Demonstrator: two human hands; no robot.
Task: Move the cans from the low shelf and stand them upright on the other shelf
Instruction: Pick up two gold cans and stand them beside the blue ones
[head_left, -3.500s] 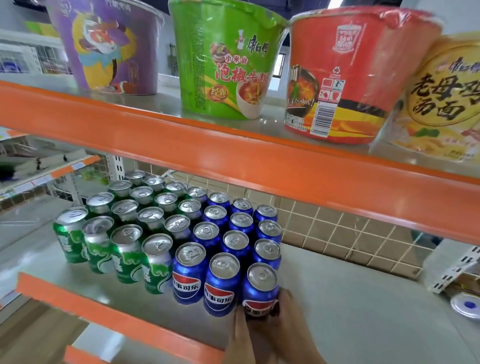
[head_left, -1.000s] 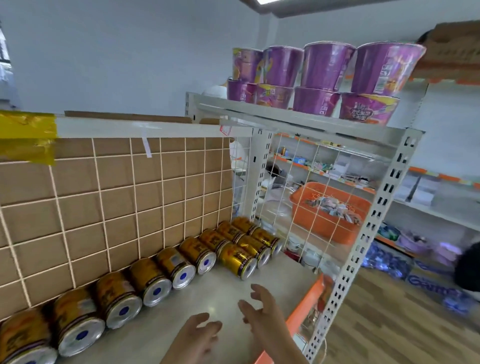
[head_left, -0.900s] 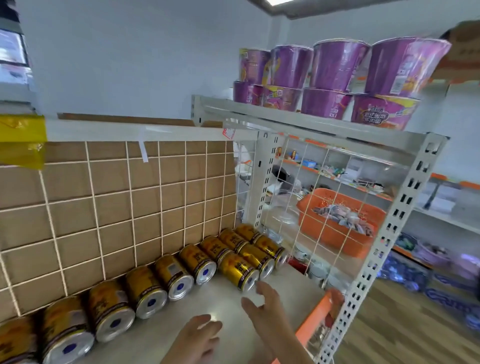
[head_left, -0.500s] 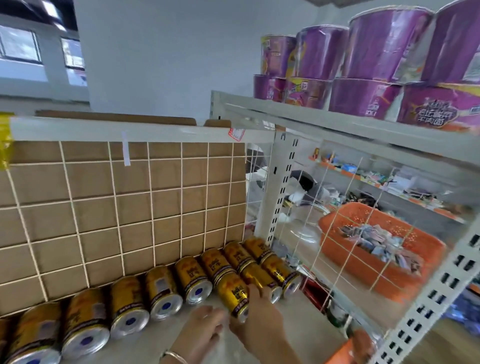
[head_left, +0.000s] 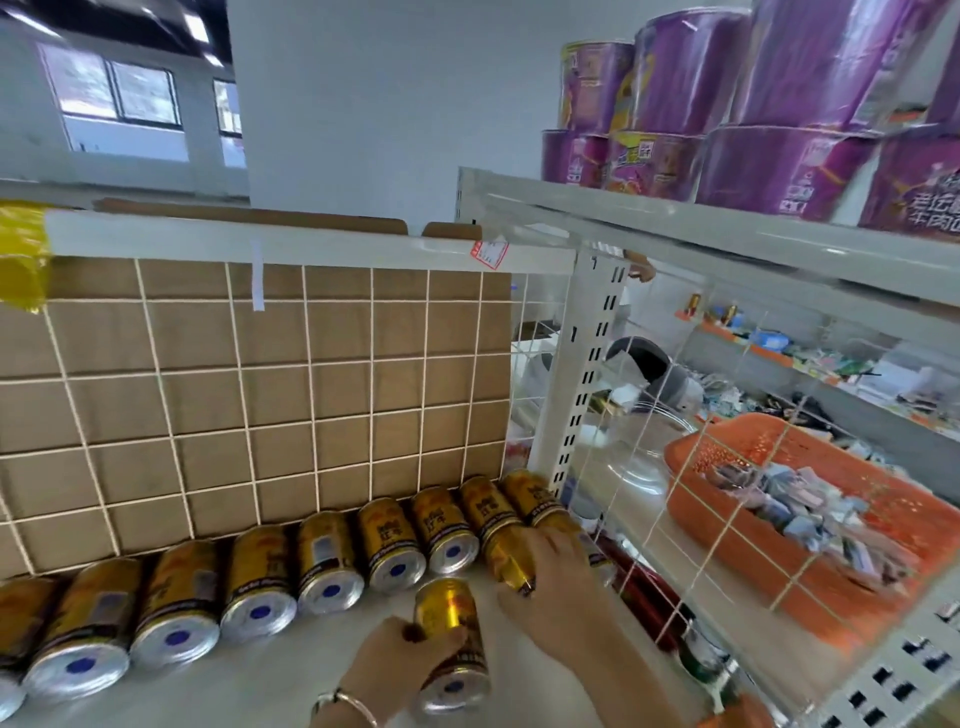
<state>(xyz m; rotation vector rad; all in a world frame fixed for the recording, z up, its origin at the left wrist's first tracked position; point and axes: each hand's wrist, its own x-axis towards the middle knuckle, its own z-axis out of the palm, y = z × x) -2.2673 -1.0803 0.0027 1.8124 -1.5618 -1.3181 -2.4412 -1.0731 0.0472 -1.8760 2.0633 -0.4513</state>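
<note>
Several gold cans (head_left: 327, 569) lie on their sides in a row along the grid backing (head_left: 249, 395), bases outward. Bare shelf (head_left: 249, 680) fronts the row. Left hand (head_left: 400, 667) grips one can (head_left: 452, 644), pulled clear of the row. Right hand (head_left: 558, 587) covers a second can (head_left: 511, 561) just beside the wire side panel (head_left: 691, 519); grip cannot be told. Beyond it, an orange tray (head_left: 831, 499).
</note>
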